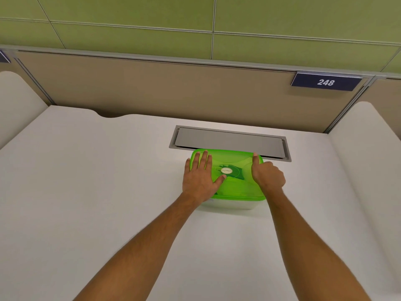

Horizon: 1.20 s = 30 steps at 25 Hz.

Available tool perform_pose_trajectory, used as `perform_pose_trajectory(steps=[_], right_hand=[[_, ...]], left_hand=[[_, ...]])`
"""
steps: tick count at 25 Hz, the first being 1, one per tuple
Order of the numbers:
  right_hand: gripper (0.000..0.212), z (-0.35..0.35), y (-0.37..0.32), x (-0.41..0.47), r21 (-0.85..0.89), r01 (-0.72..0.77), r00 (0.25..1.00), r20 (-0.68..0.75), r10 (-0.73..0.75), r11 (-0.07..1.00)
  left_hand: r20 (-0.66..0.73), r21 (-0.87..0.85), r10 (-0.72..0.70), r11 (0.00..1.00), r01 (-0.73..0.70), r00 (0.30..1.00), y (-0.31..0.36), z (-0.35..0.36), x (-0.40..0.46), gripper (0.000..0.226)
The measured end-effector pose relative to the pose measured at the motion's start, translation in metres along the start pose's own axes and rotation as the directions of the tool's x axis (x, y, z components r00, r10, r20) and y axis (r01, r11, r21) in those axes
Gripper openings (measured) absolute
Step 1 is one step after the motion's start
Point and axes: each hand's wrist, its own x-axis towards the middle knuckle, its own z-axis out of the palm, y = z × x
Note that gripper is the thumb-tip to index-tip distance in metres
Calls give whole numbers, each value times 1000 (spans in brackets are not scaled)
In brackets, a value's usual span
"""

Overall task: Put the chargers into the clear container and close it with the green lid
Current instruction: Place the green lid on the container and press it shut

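The green lid [236,187] lies flat on top of the clear container [230,205], which stands on the white desk. Dark charger shapes [235,172] show dimly through the lid near its round label. My left hand [200,179] lies flat on the lid's left part, fingers spread, thumb reaching toward the label. At the lid's right edge rests my right hand [267,174]; its thumb points along the lid's top and its fingers are curled down over the side. The container's walls show only along the near side.
A grey metal cable hatch [230,140] is set in the desk [97,192] right behind the container. A beige partition with a dark sign reading 248 [325,82] closes the back. White rounded dividers [368,137] stand at both sides.
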Motion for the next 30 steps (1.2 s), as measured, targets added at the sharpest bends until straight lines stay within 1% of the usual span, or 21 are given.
perform_pose_trajectory(steps=[2,5,7,10,13,16,22,30], right_hand=[[87,3,13,-15,-10,-26,999,-22,26,1000],[88,6,24,-33,7,-75,997,-12,75,997],[87,8,26,-41,73,-120,992,-16,122,990],[79,12,24,-49,192,-182,980,-49,194,964],[68,14,27,-45,272,-148,982,-71,173,951],[61,14,31,-42,303,-99,987,-94,133,948],[53,18,35,-44,346,-47,984,-143,103,937],[51,22,35,-47,392,-66,973,-178,145,918]], left_hand=[[0,-3,-3,1000,3,1000,1,-1,-1,89],[11,4,-7,1000,7,1000,1,-2,-1,88],[16,5,-7,1000,7,1000,1,-2,-2,87],[12,3,3,1000,-3,1000,1,-3,-2,86],[9,4,17,1000,-17,1000,1,-3,-1,85],[12,7,24,1000,-24,1000,2,-4,-1,85],[5,7,29,1000,-29,1000,2,-3,-2,85],[23,-2,29,1000,-29,999,2,-3,0,85]])
